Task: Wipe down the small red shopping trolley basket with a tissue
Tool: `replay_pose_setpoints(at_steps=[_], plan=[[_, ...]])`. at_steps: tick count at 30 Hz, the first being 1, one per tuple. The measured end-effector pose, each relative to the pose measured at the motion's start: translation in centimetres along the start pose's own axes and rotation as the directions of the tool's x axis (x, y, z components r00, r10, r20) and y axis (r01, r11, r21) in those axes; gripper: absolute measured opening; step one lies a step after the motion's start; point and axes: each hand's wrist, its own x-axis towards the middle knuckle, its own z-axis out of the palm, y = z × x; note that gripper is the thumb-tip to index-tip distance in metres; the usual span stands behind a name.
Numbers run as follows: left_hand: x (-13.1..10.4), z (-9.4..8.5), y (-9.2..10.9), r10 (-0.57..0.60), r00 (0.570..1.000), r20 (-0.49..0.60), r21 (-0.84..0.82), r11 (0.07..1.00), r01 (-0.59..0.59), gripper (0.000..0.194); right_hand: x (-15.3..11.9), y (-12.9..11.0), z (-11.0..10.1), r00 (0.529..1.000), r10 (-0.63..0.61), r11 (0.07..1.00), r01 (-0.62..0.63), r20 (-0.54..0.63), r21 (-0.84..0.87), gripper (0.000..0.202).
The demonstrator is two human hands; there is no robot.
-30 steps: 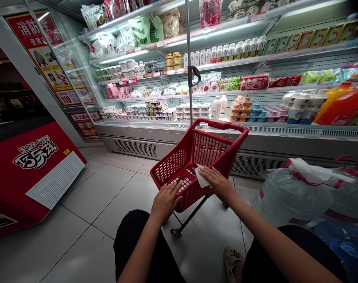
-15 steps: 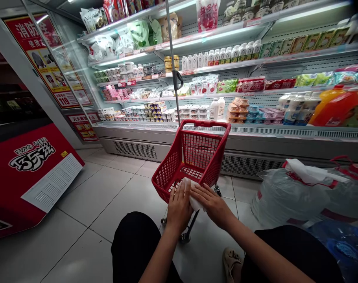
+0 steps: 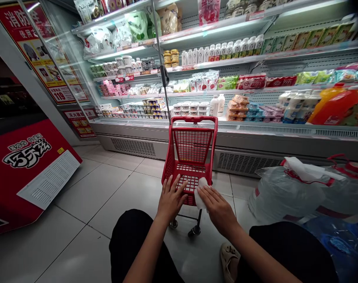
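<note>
A small red shopping cart [image 3: 193, 147] stands in front of me, its near edge close to my knees. My left hand [image 3: 170, 198] has its fingers spread at the near left corner of the basket and holds nothing. At the near right corner, my right hand [image 3: 216, 206] presses a white cloth [image 3: 200, 196] against the rim, its fingers held together over the cloth. Part of the cloth is hidden under that hand.
Behind the cart runs an open refrigerated shelf [image 3: 255, 135] stocked with dairy and drinks. A red freezer [image 3: 28, 169] is at the left. Bagged large water bottles [image 3: 288, 194] stand on the floor [image 3: 108, 184] at the right.
The cart has turned to face me more squarely. My hands have moved apart: the left one has come off the cloth and spread its fingers, while the right one keeps the cloth, now further right.
</note>
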Motion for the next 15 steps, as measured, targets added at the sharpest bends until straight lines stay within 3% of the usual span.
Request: replay_pose_setpoints(at_steps=[5,8,15], plan=[[0.0,0.0,2.3,0.002,1.0,0.01,-0.057,0.998,-0.002,0.085,1.3,-3.3,2.1,0.999,0.003,0.998,-0.005,-0.037,-0.055,0.08],[-0.1,0.2,2.7,0.022,1.0,-0.002,-0.091,0.996,-0.022,0.095,1.7,-3.7,2.3,0.999,-0.016,0.999,0.013,-0.048,-0.045,0.081],[-0.3,-0.3,1.4,0.097,0.995,0.001,-0.073,0.993,-0.097,0.073,-2.3,1.8,-1.1,0.999,-0.029,0.995,0.031,0.017,-0.094,0.078]])
